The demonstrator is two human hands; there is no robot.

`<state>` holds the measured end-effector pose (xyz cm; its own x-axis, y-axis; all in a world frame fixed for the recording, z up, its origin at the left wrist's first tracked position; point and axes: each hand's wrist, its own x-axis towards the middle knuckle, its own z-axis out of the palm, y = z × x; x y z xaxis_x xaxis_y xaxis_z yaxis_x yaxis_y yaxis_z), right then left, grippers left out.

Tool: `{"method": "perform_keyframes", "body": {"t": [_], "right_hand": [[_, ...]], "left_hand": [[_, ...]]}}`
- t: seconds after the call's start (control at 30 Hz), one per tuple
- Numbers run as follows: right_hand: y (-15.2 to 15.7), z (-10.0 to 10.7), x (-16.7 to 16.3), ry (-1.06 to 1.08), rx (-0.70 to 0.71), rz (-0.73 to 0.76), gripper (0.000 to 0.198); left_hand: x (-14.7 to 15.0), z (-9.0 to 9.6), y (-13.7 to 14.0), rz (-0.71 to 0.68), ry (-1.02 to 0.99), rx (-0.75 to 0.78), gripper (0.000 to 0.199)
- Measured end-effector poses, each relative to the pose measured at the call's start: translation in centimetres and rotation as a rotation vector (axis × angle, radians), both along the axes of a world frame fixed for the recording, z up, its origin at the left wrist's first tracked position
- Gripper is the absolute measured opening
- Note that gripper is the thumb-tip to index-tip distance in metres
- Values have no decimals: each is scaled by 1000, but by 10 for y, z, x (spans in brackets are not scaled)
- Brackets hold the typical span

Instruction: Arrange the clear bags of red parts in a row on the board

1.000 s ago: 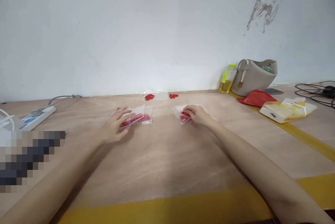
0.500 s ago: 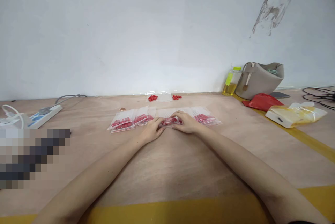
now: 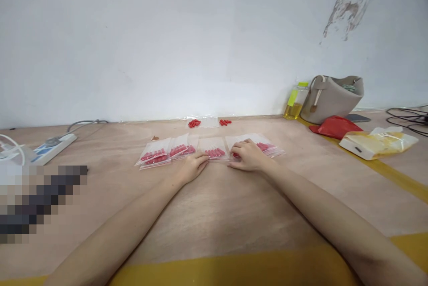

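Observation:
Small clear zip-lock bags holding red pieces lie in a row across the table. My left hand (image 3: 192, 166) has its fingers together at the near left corner of the middle zip-lock bag (image 3: 214, 144). My right hand (image 3: 248, 155) curls over another zip-lock bag (image 3: 234, 140) just right of it, hiding most of its red pieces. Beyond that hand, more bagged red pieces (image 3: 263, 147) show. Left of my left hand lie two groups of overlapping filled bags, the outer zip-lock bags (image 3: 155, 147) and the inner zip-lock bags (image 3: 180, 140).
By the wall, loose red pieces (image 3: 194, 123) and more red pieces (image 3: 225, 122) flank clear plastic (image 3: 209, 122). A bottle (image 3: 293, 108), grey bag (image 3: 331, 102), red pouch (image 3: 336, 127) and yellow-white packet (image 3: 376, 144) stand or lie right; a power strip (image 3: 55, 148) lies left.
My right hand has moved right, away from my left hand, with a zip-lock bag under its fingers. The middle bag and its red pieces now show between the hands. My left hand has barely moved.

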<state>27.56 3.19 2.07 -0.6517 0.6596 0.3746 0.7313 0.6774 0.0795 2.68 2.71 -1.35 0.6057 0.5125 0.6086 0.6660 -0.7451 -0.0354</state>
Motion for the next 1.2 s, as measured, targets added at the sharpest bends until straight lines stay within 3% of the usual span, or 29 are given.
{"method": "perform_keyframes", "body": {"t": [0.2,0.4,0.53,0.77,1.03,1.2], "right_hand": [[5,-10,-29,-107,202,115,17],[10,-23,-28,-64,350,89,23],[10,-30,-24,1,370,91,30],[12,-31,-16,-16,407,85,29],[8,-26,-15,-30,383,76,29],[6,-24,-13,-15,383,98,25]], "left_hand": [[-7,1,3,34,147,98,22],[-9,0,4,24,-76,36,16],[-11,0,6,-22,-43,82,18],[-17,6,7,-15,199,340,22],[-20,7,9,-77,198,264,22],[-18,6,7,-60,190,330,21]]}}
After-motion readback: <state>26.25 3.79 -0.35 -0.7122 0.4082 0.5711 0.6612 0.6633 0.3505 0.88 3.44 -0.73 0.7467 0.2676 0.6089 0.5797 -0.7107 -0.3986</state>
